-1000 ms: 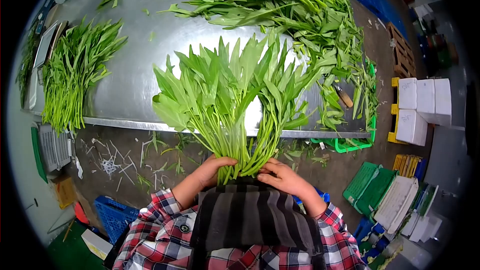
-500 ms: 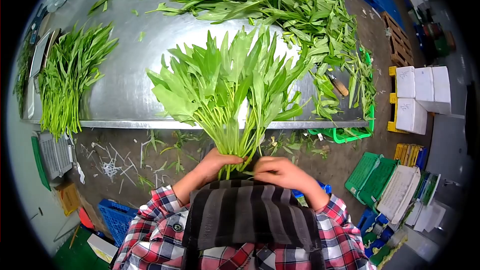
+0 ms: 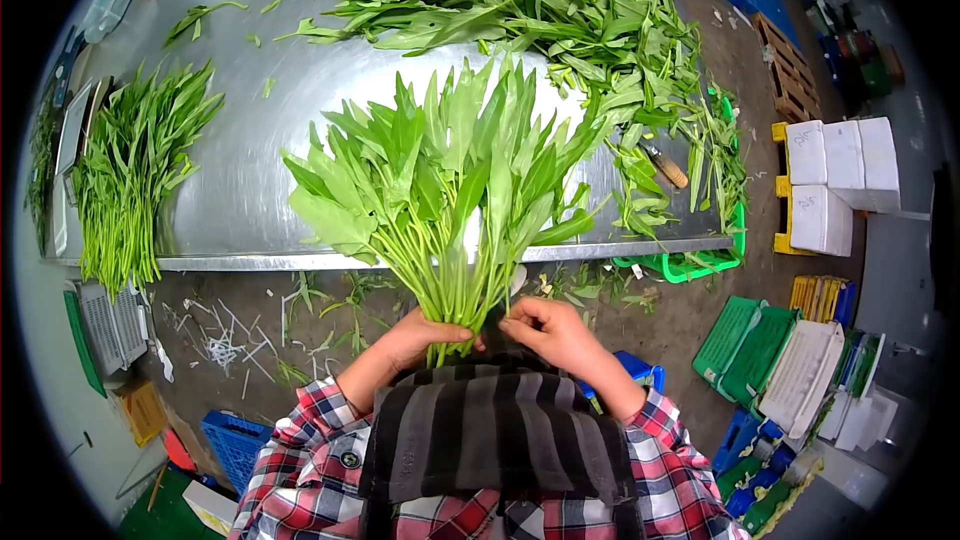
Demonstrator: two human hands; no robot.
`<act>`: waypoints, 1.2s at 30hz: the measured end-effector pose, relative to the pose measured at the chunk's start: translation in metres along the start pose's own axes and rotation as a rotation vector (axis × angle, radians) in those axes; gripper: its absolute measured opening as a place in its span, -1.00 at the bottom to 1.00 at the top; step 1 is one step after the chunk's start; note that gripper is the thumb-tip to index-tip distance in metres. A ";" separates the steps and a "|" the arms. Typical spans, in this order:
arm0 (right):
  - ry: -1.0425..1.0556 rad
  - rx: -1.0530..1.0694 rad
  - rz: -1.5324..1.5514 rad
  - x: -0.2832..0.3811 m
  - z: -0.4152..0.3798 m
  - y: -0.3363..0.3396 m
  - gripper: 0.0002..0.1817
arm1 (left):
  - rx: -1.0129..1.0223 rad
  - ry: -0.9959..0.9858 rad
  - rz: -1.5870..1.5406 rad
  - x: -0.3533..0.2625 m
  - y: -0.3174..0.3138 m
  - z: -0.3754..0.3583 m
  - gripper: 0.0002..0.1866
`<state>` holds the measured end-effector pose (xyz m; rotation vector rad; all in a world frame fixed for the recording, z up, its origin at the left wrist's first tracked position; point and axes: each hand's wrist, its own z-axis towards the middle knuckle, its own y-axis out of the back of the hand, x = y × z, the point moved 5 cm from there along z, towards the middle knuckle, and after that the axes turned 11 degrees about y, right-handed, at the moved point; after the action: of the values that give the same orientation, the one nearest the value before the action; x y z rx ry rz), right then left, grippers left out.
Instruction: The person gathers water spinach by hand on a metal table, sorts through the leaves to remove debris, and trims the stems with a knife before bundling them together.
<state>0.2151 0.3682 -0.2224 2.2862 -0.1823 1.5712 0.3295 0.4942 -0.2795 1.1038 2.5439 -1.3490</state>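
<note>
A bunch of long-leaved greens stands upright over the near edge of the metal table, leaves fanned out at the top. My left hand is wrapped round its lower stems. My right hand is just right of the stems, thumb and fingertips pinched together near a thin stem; what they hold is too small to make out. A large pile of loose greens covers the far right of the table. Another bundle of greens lies at the left edge, stems hanging toward me.
The metal table bears a knife with a wooden handle near its right edge. A green basket is under that corner. White boxes and green crates stand at the right. Trimmings and white strips litter the floor.
The bunch and my left hand have shifted slightly left and down. My right hand has turned a little, its thumb and fingertips now more visible. The view has moved slightly.
</note>
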 end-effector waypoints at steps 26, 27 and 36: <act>-0.026 -0.277 -0.281 0.015 0.052 -0.015 -0.74 | -0.097 -0.133 0.146 0.012 0.003 0.006 -0.65; 0.016 -0.260 -0.349 0.015 0.058 -0.018 -0.74 | -0.094 -0.143 0.216 0.012 0.004 0.007 -0.65; 0.279 -0.137 0.247 0.039 0.024 -0.019 -0.84 | -0.111 -0.069 0.013 0.022 0.018 0.001 -0.52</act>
<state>0.2566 0.3810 -0.1987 1.9748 -0.4968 1.9158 0.3237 0.5124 -0.3010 1.0340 2.5239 -1.2051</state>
